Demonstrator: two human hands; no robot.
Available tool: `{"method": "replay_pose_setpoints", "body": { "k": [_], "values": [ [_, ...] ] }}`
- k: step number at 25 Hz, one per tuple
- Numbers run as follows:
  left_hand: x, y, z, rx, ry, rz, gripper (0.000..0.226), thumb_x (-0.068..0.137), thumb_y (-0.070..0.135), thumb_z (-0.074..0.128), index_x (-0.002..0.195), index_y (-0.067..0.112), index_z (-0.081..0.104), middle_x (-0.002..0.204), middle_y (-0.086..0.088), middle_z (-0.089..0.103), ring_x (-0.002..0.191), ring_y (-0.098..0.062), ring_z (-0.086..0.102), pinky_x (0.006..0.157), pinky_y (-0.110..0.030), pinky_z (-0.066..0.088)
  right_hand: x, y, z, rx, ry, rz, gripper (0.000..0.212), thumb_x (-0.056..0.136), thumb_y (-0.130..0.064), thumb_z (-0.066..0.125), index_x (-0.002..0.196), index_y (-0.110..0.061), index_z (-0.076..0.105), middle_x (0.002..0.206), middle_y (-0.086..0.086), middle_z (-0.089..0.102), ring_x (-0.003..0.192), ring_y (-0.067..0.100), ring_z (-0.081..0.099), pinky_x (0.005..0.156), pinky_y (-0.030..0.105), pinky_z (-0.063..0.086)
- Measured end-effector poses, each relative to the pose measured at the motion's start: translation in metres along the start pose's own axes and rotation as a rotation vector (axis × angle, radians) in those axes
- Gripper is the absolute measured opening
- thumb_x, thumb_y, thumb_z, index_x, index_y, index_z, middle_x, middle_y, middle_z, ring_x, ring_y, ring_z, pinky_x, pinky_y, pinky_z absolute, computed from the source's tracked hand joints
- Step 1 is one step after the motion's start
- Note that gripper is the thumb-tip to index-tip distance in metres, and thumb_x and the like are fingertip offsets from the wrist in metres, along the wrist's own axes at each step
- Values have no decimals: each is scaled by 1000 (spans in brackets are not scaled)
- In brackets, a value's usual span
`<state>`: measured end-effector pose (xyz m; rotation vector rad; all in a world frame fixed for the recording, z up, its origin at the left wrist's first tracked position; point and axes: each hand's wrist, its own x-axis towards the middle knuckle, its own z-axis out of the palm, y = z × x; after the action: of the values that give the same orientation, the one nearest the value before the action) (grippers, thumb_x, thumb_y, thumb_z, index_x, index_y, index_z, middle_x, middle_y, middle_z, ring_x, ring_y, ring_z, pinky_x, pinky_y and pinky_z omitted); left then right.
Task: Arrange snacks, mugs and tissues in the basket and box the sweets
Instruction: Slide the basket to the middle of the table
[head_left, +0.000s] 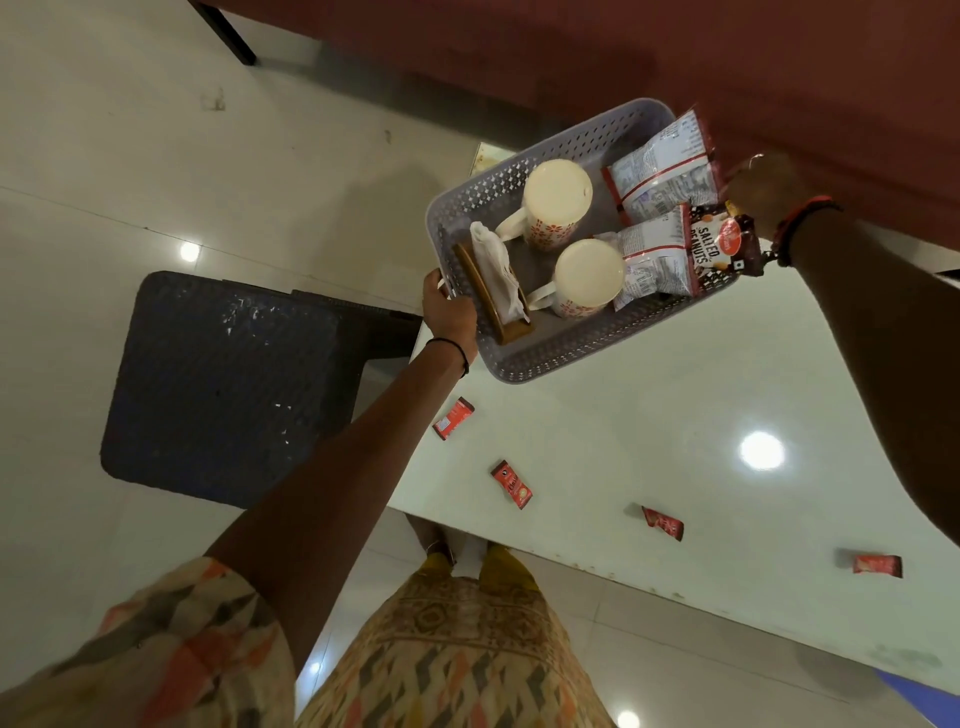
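A grey perforated basket (545, 358) sits at the far left corner of the white table (649, 441). Inside it are two upside-down cream mugs (558, 200) (589, 273), a wooden tissue holder (485, 291) with white tissues, and several peanut packets (662, 179). My left hand (449, 306) grips the basket's left rim. My right hand (763, 184) holds the basket's right end by the packets; its fingers are hidden. Several red sweets lie loose on the table (453, 418) (511, 484) (663, 523) (877, 565).
A dark woven stool (223, 384) stands on the floor left of the table. A red-brown sofa (675, 57) runs behind the basket. The table's near edge is right in front of my legs.
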<state>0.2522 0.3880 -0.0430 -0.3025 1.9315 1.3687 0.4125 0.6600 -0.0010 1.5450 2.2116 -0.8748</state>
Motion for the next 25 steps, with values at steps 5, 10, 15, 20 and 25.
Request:
{"method": "replay_pose_setpoints", "body": {
  "k": [5, 10, 15, 20, 25],
  "values": [
    [-6, -5, -13, 96, 6, 54, 26, 89, 2, 54, 114, 0, 58, 115, -22, 63, 102, -26, 61, 95, -43, 51, -23, 9, 4, -39, -5, 33, 33, 97, -3, 43, 125, 12, 52, 130, 29, 55, 123, 43, 51, 85, 34, 49],
    [-34, -2, -36, 163, 3, 67, 24, 88, 2, 55, 112, -1, 60, 114, -24, 64, 108, -32, 60, 98, -45, 49, -72, 23, 17, 167, -8, 210, 28, 97, -7, 45, 114, 9, 60, 118, 30, 60, 113, 41, 57, 66, 25, 41],
    [-81, 21, -65, 227, 31, 135, 24, 91, 5, 51, 112, 3, 62, 108, -20, 66, 107, -32, 61, 96, -42, 51, -134, 37, 26, 440, 79, 275, 43, 96, -15, 52, 55, -11, 39, 61, 5, 42, 62, 22, 42, 71, 32, 36],
    [-119, 31, -99, 337, 24, 149, 37, 90, -7, 40, 121, 4, 58, 119, -20, 63, 112, -31, 59, 98, -40, 50, -200, 37, 29, 526, 22, 343, 36, 96, -12, 44, 63, -25, 38, 69, -5, 41, 59, 7, 38, 82, 30, 40],
    [-143, 27, -119, 357, 17, 172, 37, 90, -6, 43, 123, 3, 56, 121, -19, 62, 112, -29, 59, 96, -36, 50, -245, 47, 36, 571, -8, 372, 36, 95, -9, 44, 63, -25, 40, 50, 2, 57, 59, 7, 39, 65, 23, 39]
  ]
}}
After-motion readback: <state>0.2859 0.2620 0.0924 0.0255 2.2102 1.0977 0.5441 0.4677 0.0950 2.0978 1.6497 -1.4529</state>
